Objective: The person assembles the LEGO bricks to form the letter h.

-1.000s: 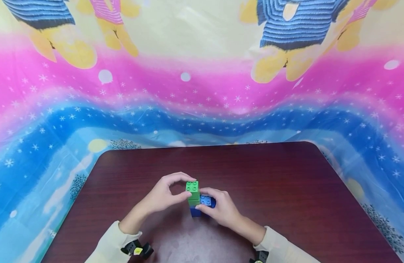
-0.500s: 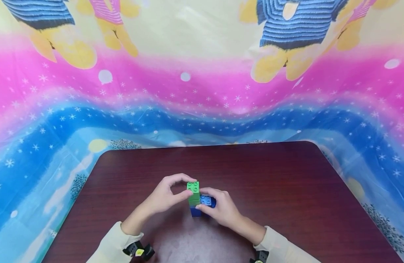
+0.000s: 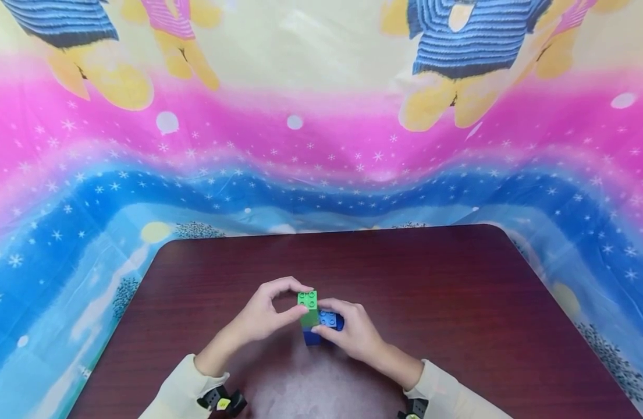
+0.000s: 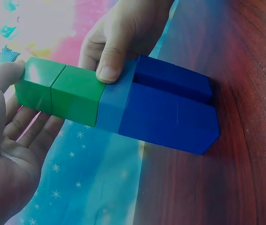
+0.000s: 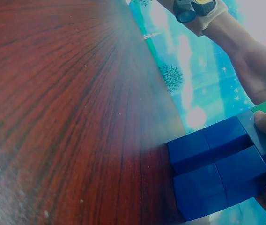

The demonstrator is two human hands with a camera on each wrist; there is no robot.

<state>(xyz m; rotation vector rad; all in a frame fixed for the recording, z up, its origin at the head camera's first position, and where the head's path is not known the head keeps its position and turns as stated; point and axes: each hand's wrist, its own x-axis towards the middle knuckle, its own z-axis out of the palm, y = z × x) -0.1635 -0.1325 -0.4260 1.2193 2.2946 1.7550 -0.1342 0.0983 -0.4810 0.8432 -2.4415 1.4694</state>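
A tower of toy building bricks stands on the table. Two dark blue columns (image 4: 170,117) form its base, with a light blue brick (image 4: 112,110) across them. Above one side sit a lower green brick (image 4: 78,93) and an upper green brick (image 3: 308,299) with studs on top. My left hand (image 3: 266,308) pinches the upper green brick between thumb and fingers. My right hand (image 3: 355,331) grips the light blue brick from the right; its thumb lies on the brick's near side. The two green bricks meet at a thin seam in the left wrist view.
The dark red-brown table (image 3: 447,291) extends around the tower to rounded far corners. A patterned cloth (image 3: 321,145) hangs behind and beside it. A black device (image 3: 221,400) is strapped to the left wrist, another (image 3: 415,408) to the right.
My left hand and the upper green brick have shifted slightly down and right, and less of the green side below the studs shows. My right hand and the blue base have stayed still.
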